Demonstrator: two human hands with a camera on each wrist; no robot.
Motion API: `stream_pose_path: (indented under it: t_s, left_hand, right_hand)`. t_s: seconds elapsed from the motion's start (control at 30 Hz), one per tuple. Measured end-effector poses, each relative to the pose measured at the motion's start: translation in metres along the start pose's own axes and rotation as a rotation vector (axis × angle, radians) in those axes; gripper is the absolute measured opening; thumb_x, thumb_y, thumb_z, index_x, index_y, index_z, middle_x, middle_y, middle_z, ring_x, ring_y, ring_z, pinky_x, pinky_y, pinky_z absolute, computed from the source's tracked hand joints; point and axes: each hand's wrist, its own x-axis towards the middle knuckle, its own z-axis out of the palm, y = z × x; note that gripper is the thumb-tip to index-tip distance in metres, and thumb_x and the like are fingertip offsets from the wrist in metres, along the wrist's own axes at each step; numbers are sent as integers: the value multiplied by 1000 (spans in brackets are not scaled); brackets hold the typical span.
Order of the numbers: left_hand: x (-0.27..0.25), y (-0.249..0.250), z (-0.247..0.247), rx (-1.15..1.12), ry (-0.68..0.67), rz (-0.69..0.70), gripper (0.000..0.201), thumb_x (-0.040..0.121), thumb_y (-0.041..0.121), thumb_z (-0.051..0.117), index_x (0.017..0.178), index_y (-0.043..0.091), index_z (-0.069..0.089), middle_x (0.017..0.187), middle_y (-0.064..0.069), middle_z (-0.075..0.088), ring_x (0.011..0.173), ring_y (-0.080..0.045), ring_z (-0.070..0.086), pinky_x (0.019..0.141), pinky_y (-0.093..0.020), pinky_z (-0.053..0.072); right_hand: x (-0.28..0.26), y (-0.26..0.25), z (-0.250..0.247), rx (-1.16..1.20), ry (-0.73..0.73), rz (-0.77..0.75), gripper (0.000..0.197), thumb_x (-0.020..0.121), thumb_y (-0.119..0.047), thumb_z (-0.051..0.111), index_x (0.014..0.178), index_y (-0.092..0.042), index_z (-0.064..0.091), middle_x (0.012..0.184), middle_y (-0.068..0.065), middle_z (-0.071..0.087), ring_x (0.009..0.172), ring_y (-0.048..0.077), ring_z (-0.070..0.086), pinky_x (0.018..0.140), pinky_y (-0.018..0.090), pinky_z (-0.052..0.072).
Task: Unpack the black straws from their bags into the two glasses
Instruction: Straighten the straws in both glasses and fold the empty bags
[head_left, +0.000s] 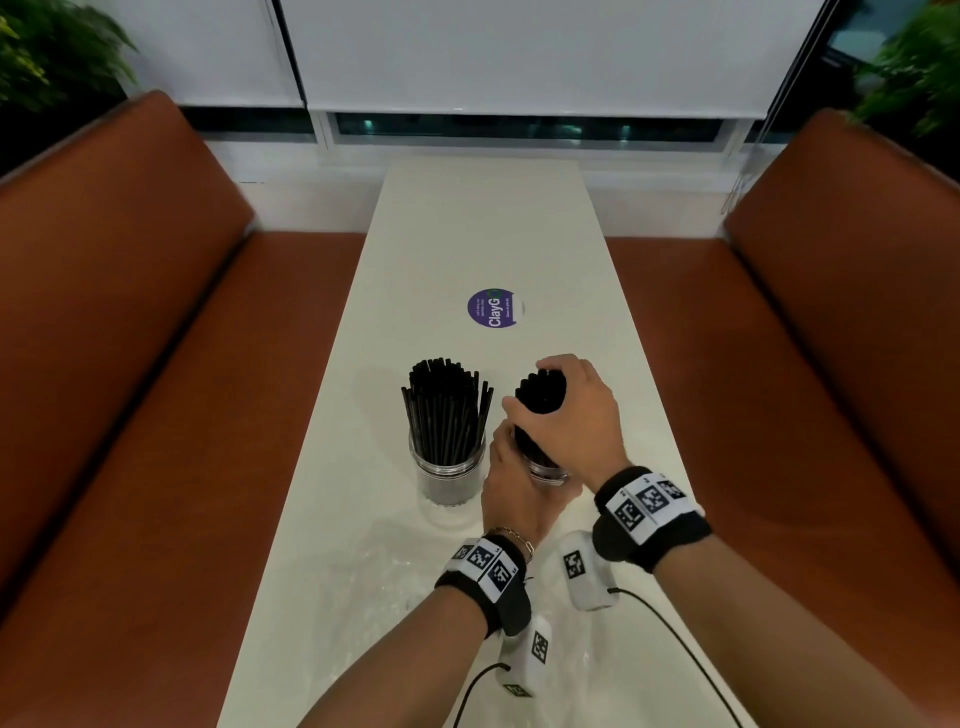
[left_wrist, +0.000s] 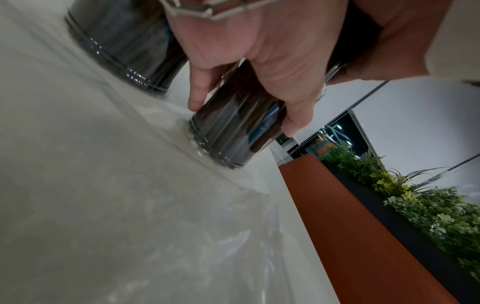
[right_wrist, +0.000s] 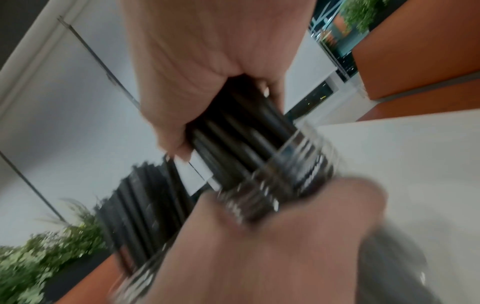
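Two glasses stand on the white table (head_left: 467, 234). The left glass (head_left: 448, 478) holds a spread bunch of black straws (head_left: 445, 410) and nobody touches it. My left hand (head_left: 511, 488) wraps round the right glass (head_left: 545, 470), its fingers curled down the glass wall (left_wrist: 233, 127). My right hand (head_left: 566, 410) grips a tight bundle of black straws (head_left: 537, 400) from above, the lower ends standing inside the right glass (right_wrist: 293, 164). The bundle (right_wrist: 233, 131) shows between thumb and fingers in the blurred right wrist view.
Clear plastic bags (head_left: 374, 582) lie crumpled on the table near its front edge, also under the glasses (left_wrist: 182, 226). A round purple sticker (head_left: 493, 308) sits mid-table. Orange benches (head_left: 156, 364) run along both sides, with plants (head_left: 47, 57) behind them.
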Motion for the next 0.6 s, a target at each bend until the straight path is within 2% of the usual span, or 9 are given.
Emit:
stream_pose_path:
  t_s: [0.1,0.23,0.4,0.47,0.53,0.6]
  left_hand:
    - [-1,-2,-3,65,4,-4,105,61,46,91,147,27,34,136,6,59,115,-15,69,95,-38,63]
    - [-8,0,-2,56,29,-6,97,63,43,89,143,32,36,132,12,58,110,-11,71,93,-38,64]
    - [-11,1,0,39,57,-36,92,63,43,88,138,34,36,129,12,62,106,-11,72,91,-41,65]
    - [-11,3,1,37,63,-47,91,64,42,88,138,33,35,130,12,61,106,-12,72,91,-41,65]
    - [-11,3,2,44,70,-49,92,64,43,88,139,33,35,132,12,60,108,-13,72,91,-42,65]
    - [-12,4,2,54,76,-51,94,64,44,88,140,35,34,135,12,58,111,-13,71,91,-42,65]
  right_hand:
    - [14,6,-19,73,-202,-131,43,72,-36,91,109,-31,70,111,-13,71,103,6,68,93,25,58]
    - [28,14,-36,168,-407,-165,44,71,-27,97,111,-33,79,111,-16,74,106,-3,67,88,12,51]
    - [42,21,-39,200,-515,-167,69,66,-30,102,128,-37,73,122,-16,73,117,0,66,96,14,49]
    - [46,21,-40,211,-552,-149,75,64,-29,102,132,-39,71,122,-14,74,116,0,68,94,12,51]
    - [47,22,-41,208,-572,-140,75,63,-29,103,131,-39,71,121,-16,74,112,-7,67,88,7,50]
    - [48,24,-41,212,-578,-128,76,62,-30,103,130,-40,71,121,-17,74,111,-11,66,86,6,50]
